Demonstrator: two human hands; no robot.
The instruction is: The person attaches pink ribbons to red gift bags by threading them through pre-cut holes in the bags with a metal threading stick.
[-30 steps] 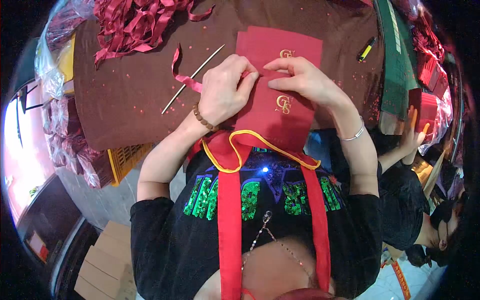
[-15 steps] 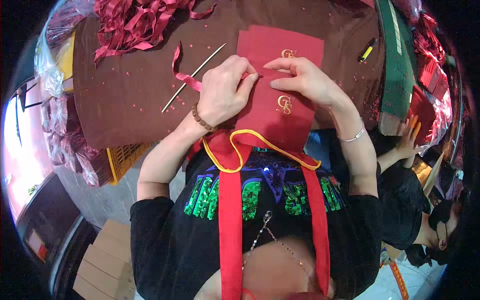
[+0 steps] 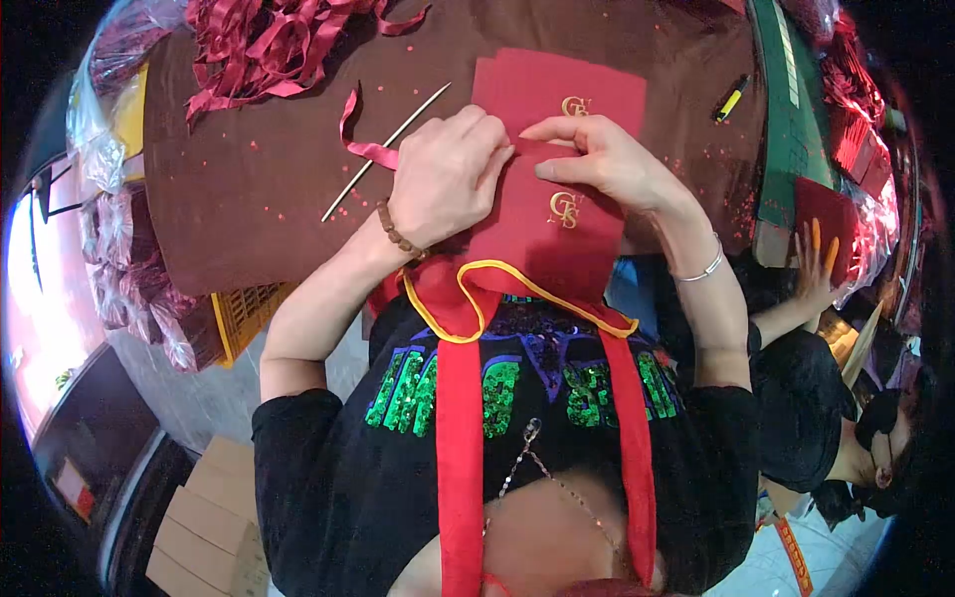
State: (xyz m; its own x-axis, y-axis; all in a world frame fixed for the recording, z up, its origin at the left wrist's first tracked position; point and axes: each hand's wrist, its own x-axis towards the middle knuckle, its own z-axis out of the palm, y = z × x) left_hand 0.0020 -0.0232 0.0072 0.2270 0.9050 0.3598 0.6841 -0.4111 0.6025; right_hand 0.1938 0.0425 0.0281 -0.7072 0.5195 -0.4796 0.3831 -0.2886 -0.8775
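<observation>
My left hand and my right hand meet on the top edge of a dark red bag with a gold logo. It lies at the near edge of the brown table. Both hands pinch its upper edge. A second red bag with the same logo lies flat under and beyond it. A red ribbon strip runs out to the left from under my left hand. Beside it lies a thin metal needle.
A heap of red ribbons fills the far left of the table. A yellow marker lies at the far right beside a green mat. Another person's hand touches a red bag at the right. Cardboard boxes sit on the floor.
My left hand has shifted slightly toward me along the bag's edge. The other person's hand at the right has lowered a red bag flatter.
</observation>
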